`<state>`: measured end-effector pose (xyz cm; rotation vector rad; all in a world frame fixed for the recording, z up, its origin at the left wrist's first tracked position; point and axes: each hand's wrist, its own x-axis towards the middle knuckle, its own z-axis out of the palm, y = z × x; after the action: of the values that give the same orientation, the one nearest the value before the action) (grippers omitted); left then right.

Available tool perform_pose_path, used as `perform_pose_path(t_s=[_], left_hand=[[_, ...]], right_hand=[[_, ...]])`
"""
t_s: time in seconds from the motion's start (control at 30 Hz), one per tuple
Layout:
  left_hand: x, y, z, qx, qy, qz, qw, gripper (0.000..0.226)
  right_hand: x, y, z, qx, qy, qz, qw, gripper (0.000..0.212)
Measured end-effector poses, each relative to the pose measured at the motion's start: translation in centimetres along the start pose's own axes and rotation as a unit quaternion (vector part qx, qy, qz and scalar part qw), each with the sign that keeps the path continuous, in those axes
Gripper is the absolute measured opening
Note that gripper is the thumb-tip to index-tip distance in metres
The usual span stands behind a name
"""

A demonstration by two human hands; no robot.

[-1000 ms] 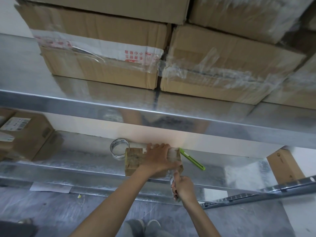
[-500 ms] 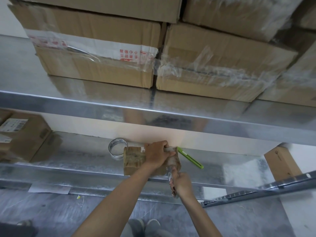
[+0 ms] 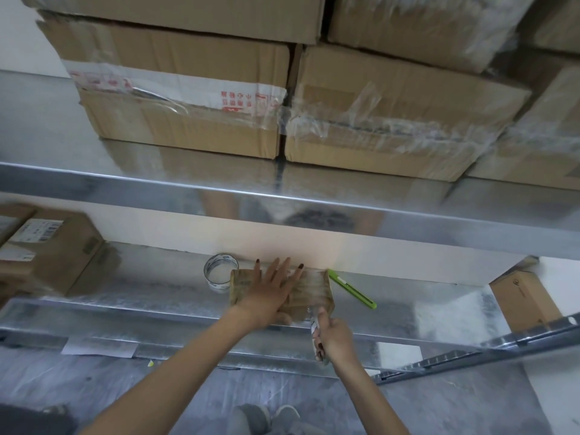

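Atop the small taped parcel on the metal shelf, the left hand pressed flat, fingers spread; at the parcel's near right corner the right hand gripped a pale strip.

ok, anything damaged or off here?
Yes: on the top shelf, clear tape across the two cartons is torn, wrinkled and hanging loose at their seam. Below, the left hand presses flat on the parcel, the right hand grips a pale strip at its corner; nothing odd there.
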<state>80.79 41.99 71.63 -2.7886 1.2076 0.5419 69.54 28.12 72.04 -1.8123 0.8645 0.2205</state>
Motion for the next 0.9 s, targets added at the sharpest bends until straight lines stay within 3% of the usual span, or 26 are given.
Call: perform_pose_path(t_s=[0.17,0.27,0.4,0.53,0.73,0.9], left_hand=[[0.5,-0.4,-1.4,-0.03,-0.068,0.009,0.997,0.083],[0.7,-0.7,-3.0,-0.095,-0.088,-0.015,0.991,0.067],[0.4,-0.1,-4.4,-0.202,-0.048,-0.029,0.978,0.05],[0.1,0.1,-3.0,-0.147,0.026,-0.066,0.987,0.04],[0.3,0.3,-3.2,-0.119,0.085,-0.069,0.987,0.039],[0.1,0.2,-4.2,-0.126,0.091,-0.053,0.986,0.035]], right_hand=[[-0.7,-1.6,-0.8,0.069,-0.043,0.002,0.997,0.057],[-1.8,-2.9,-2.4,0.079,-0.053,-0.054,0.994,0.051],[-2.8,-2.5,-3.4,0.149,-0.092,-0.109,0.978,0.04],[-3.0,-2.8,-3.6,0.201,-0.092,-0.084,0.972,0.042],[-2.8,-2.2,-3.0,0.098,-0.049,-0.051,0.993,0.058],[-2.3,0.6,-2.5,0.045,-0.023,-0.009,0.999,0.069]])
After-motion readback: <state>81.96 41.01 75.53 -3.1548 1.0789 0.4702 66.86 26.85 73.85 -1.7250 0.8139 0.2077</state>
